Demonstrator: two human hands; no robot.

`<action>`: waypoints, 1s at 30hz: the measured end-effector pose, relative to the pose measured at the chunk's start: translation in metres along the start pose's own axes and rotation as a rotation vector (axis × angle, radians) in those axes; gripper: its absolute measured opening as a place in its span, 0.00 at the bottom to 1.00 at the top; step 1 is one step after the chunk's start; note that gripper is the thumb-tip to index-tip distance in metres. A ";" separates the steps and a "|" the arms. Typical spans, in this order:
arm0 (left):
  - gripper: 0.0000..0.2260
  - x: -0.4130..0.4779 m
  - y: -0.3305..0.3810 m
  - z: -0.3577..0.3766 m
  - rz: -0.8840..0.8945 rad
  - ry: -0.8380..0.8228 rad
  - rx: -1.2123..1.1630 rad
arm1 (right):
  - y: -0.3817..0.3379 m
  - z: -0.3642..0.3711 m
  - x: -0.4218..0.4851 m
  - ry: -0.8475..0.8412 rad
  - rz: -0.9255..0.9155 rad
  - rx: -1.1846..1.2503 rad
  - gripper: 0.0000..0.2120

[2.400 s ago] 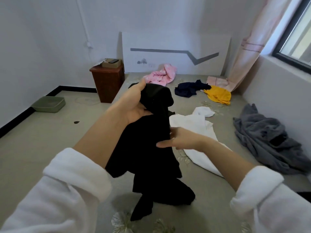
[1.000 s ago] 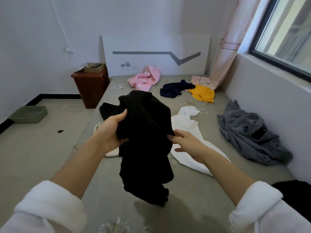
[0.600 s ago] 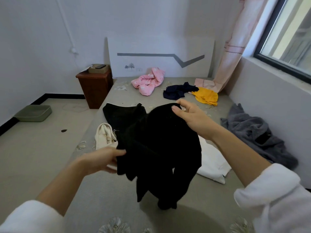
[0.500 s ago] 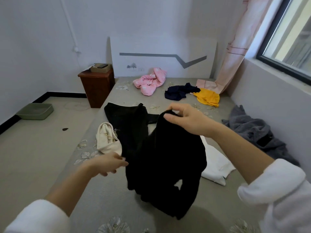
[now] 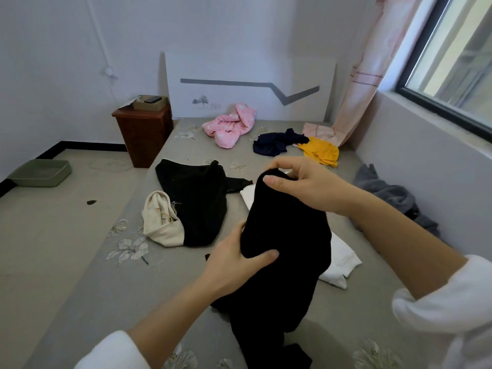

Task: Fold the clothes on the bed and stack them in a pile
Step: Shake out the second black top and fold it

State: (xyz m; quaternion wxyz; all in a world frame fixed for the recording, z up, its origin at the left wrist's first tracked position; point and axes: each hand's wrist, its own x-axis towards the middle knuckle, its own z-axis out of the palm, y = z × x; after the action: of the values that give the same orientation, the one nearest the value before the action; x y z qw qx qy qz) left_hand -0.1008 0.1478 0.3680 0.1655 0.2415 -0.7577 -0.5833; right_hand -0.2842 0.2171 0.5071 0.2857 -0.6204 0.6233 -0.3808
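A black garment [image 5: 287, 251] hangs bunched above the grey bed [image 5: 149, 283], its lower end trailing onto the sheet. My right hand [image 5: 300, 185] pinches its top edge. My left hand [image 5: 237, 265] grips its side lower down, thumb on the front. Loose on the bed lie another black garment [image 5: 197, 198], a cream piece [image 5: 159, 222], a white garment [image 5: 340, 259] partly hidden behind the held one, a pink garment [image 5: 231, 123], a navy one [image 5: 274, 142], a yellow one [image 5: 319, 153] and a grey one [image 5: 391, 195].
A brown bedside cabinet [image 5: 143, 134] stands at the bed's far left corner. A green tray [image 5: 40, 173] sits on the floor by the left wall. The white headboard [image 5: 247, 89] and a pink curtain [image 5: 362, 75] stand at the far end; a wall with a window bounds the right side.
My right hand took the garment's top and lifted it. My left hand let go, dropped, then gripped the garment's side lower down. The garment now hangs narrower and reaches the bed.
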 end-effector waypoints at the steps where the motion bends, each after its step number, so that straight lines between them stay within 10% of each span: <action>1: 0.25 0.001 0.004 0.003 -0.009 0.014 0.036 | 0.000 -0.002 -0.002 0.019 -0.005 0.005 0.04; 8: 0.12 0.001 0.004 -0.005 -0.071 0.125 0.261 | 0.003 -0.021 -0.011 0.118 0.035 0.069 0.05; 16: 0.38 -0.006 0.014 0.023 -0.253 -0.014 0.113 | -0.010 -0.002 -0.003 0.212 -0.008 0.334 0.03; 24: 0.04 0.014 -0.013 -0.012 -0.224 0.376 0.045 | -0.015 -0.028 -0.014 0.281 -0.011 0.327 0.04; 30: 0.11 0.016 -0.009 -0.085 -0.159 0.557 -0.071 | 0.014 -0.062 -0.047 0.029 0.299 -0.034 0.15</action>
State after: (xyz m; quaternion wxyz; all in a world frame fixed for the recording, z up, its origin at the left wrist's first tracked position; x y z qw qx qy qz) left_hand -0.0674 0.0683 0.3813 0.3293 0.4451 -0.6410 -0.5316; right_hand -0.3406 0.2705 0.5243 0.3196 -0.5196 0.7193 -0.3323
